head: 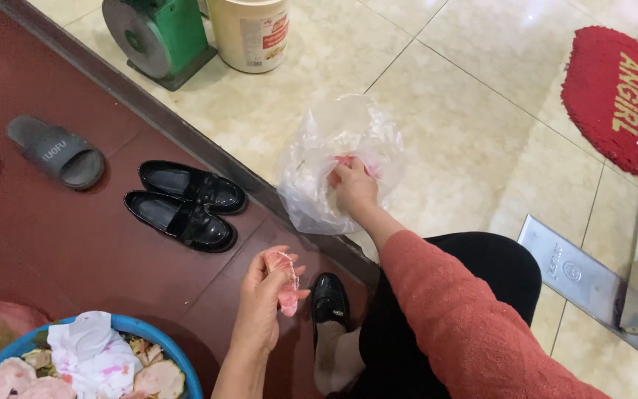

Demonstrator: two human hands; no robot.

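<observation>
I see my left hand (263, 295) closed around a small pink piece wrapped in clear film (286, 284), over the dark red floor (53, 244); my right hand (350, 185) pinches the crumpled clear plastic bag (337, 159) on the cream tiles (474, 125), just past the dark threshold strip (186, 133); a blue basin (179, 355) sits at the lower left, black shoes (186, 203) beyond.

1. The right arm wears a fuzzy coral-red knit sleeve (474, 318) reaching almost to the wrist.
2. The left forearm is bare of any sleeve.
3. Black trousers (481, 273) cover the knee.
4. A glossy black shoe (329, 299) over a pale sock (330, 355).
</observation>
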